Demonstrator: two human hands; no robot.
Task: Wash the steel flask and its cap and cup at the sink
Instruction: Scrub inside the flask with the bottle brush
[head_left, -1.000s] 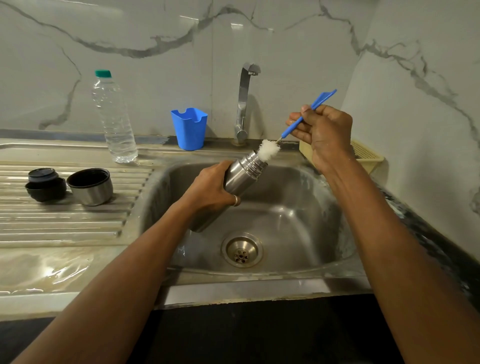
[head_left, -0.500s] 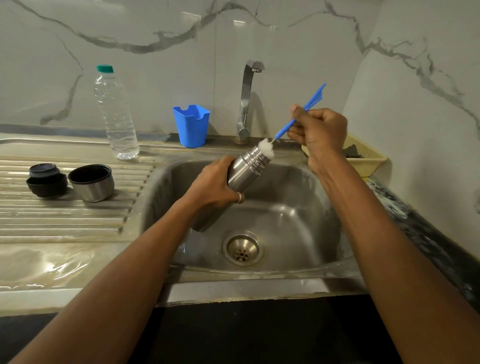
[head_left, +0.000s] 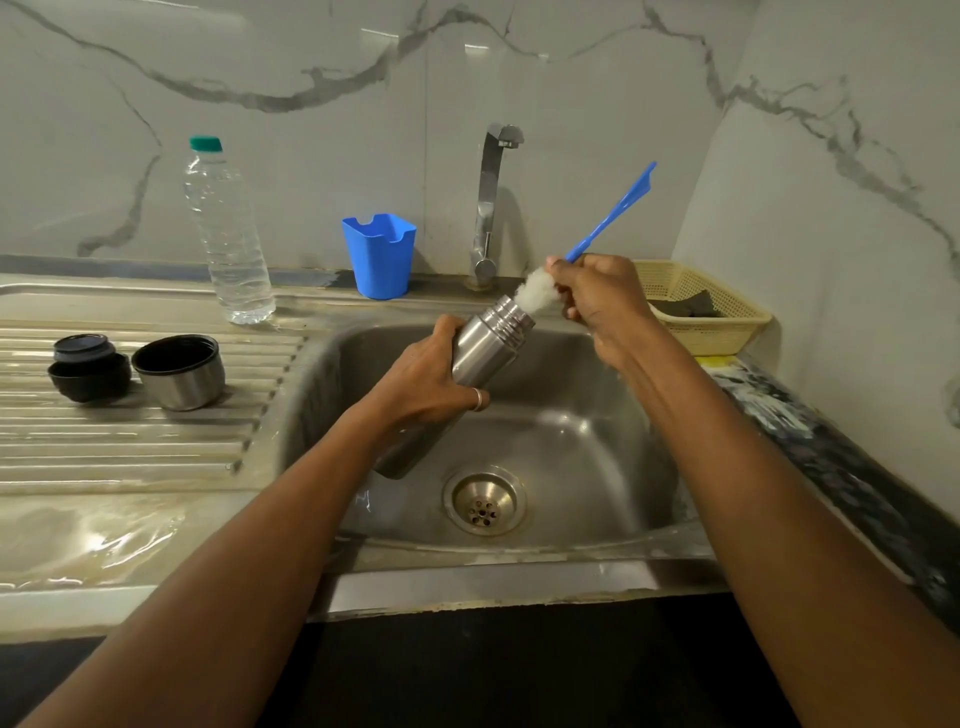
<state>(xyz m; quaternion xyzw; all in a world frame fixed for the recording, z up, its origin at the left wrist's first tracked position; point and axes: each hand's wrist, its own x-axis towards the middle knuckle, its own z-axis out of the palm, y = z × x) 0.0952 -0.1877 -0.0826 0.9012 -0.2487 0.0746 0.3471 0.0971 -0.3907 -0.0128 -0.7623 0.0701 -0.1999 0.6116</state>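
My left hand (head_left: 431, 382) grips the steel flask (head_left: 480, 345) around its middle, tilted over the sink basin (head_left: 566, 441) with its mouth pointing up and right. My right hand (head_left: 597, 299) holds a blue-handled bottle brush (head_left: 610, 221); its white foamy head (head_left: 537, 293) sits at the flask's mouth. The steel cup (head_left: 179, 371) stands open side up on the ribbed drainboard (head_left: 130, 441), and the black cap (head_left: 88, 366) lies just left of it.
A clear water bottle (head_left: 228, 234) and a blue plastic holder (head_left: 379, 254) stand behind the sink. The tap (head_left: 491, 200) rises at the back, with no water running. A yellow basket (head_left: 698, 306) holding a dark scrubber sits at the right. The drain (head_left: 484, 501) is open.
The brush head has come further out of the flask's mouth, and my right hand has slid down the handle close to the bristles. The flask stays tilted in my left hand.
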